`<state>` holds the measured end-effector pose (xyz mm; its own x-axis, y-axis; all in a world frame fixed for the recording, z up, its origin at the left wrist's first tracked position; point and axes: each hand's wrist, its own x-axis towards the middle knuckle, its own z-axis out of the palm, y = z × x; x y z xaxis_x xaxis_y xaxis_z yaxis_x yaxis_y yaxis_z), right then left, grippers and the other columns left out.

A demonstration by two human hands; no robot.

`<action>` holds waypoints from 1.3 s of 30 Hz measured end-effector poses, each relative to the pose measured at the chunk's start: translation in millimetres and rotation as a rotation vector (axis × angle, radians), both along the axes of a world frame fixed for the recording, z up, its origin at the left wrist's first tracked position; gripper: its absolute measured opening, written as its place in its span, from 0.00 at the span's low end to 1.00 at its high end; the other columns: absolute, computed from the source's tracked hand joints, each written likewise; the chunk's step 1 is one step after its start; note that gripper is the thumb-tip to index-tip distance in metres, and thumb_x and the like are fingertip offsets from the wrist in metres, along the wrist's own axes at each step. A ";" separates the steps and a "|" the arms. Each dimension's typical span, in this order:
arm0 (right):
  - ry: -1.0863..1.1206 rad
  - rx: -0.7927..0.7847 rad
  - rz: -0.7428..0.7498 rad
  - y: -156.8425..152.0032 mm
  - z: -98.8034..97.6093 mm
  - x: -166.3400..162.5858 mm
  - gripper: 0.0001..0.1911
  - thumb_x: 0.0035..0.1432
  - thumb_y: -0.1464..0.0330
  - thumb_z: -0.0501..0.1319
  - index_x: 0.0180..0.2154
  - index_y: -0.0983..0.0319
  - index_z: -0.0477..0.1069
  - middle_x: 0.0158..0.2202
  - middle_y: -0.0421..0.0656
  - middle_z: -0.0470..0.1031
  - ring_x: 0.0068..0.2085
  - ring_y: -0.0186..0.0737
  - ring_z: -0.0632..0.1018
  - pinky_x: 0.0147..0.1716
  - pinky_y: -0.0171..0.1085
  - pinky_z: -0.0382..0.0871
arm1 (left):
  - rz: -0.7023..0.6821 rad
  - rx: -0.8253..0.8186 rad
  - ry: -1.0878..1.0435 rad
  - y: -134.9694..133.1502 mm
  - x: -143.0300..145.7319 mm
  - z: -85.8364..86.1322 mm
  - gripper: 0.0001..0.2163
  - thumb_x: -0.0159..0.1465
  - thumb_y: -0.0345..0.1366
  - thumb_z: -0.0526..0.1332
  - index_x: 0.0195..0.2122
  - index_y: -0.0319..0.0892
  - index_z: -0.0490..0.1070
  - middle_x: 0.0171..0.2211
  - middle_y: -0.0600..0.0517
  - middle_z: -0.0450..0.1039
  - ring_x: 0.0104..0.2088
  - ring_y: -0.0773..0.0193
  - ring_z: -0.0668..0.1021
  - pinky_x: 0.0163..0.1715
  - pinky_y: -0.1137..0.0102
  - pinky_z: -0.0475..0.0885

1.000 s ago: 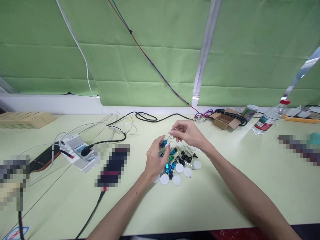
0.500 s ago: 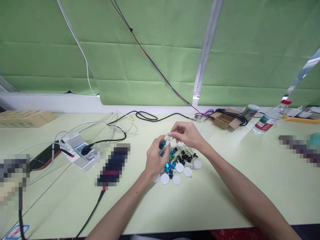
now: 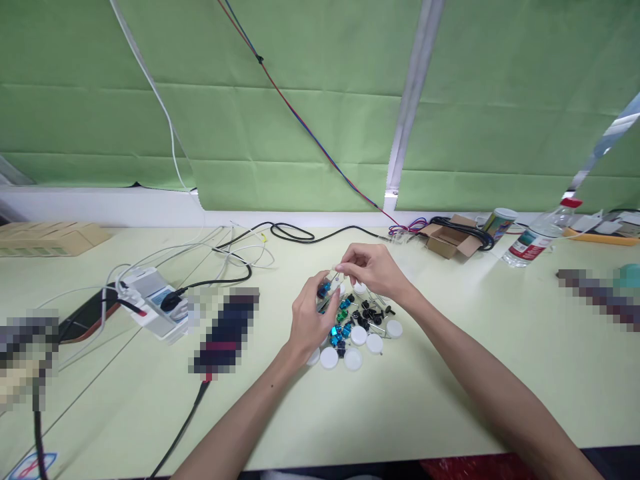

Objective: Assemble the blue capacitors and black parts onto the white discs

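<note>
Above a pile of small parts, my left hand (image 3: 311,319) is closed with its thumb and fingertips at a small white piece (image 3: 337,279). My right hand (image 3: 371,267) pinches at the top of that piece, where a thin metal pin seems to show; the fingers partly cover it. Below lie shiny blue parts (image 3: 336,335), a green part (image 3: 343,315) and black parts with stems (image 3: 367,313). Round white discs (image 3: 353,359) lie along the near side of the pile, and thin metal rods (image 3: 379,329) stick out among the parts.
To the left lie a blurred dark device (image 3: 227,330) on a cable and a white power strip (image 3: 157,303) with plugs. At the back right stand an opened cardboard box (image 3: 447,241), a can (image 3: 500,223) and a water bottle (image 3: 533,243). A black cable (image 3: 300,237) runs along the back.
Both hands keep nearly the same pose at the white piece. The whole view has shifted very slightly.
</note>
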<state>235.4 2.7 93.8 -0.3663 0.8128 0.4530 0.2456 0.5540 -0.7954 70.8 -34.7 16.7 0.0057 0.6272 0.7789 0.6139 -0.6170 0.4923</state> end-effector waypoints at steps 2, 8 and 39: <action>-0.001 0.008 -0.004 -0.3 -0.2 -0.4 0.15 0.55 0.58 0.65 0.26 0.63 0.70 0.20 0.38 0.70 0.19 0.30 0.71 0.20 0.30 0.64 | 0.003 -0.002 0.004 -0.3 -0.1 0.2 0.16 0.62 0.32 0.62 0.51 0.42 0.67 0.41 0.47 0.76 0.39 0.63 0.78 0.42 0.68 0.74; -0.037 0.039 -0.030 -1.2 0.4 -0.8 0.15 0.56 0.59 0.65 0.25 0.62 0.69 0.19 0.37 0.70 0.19 0.31 0.71 0.21 0.31 0.64 | -0.007 -0.013 -0.002 -0.8 0.0 -0.1 0.16 0.63 0.33 0.61 0.52 0.42 0.66 0.41 0.47 0.76 0.39 0.63 0.78 0.42 0.68 0.74; -0.002 -0.259 0.151 1.2 16.5 14.5 0.16 0.58 0.56 0.62 0.31 0.64 0.70 0.24 0.40 0.72 0.22 0.31 0.73 0.24 0.32 0.67 | -0.007 -0.022 0.003 -2.7 1.4 0.3 0.15 0.63 0.33 0.61 0.51 0.42 0.67 0.39 0.48 0.75 0.37 0.64 0.77 0.41 0.68 0.73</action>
<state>249.8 4.0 110.3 -0.4926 0.8375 0.2366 0.1778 0.3629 -0.9147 72.2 -37.4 17.0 0.0126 0.6440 0.7649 0.6111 -0.6105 0.5039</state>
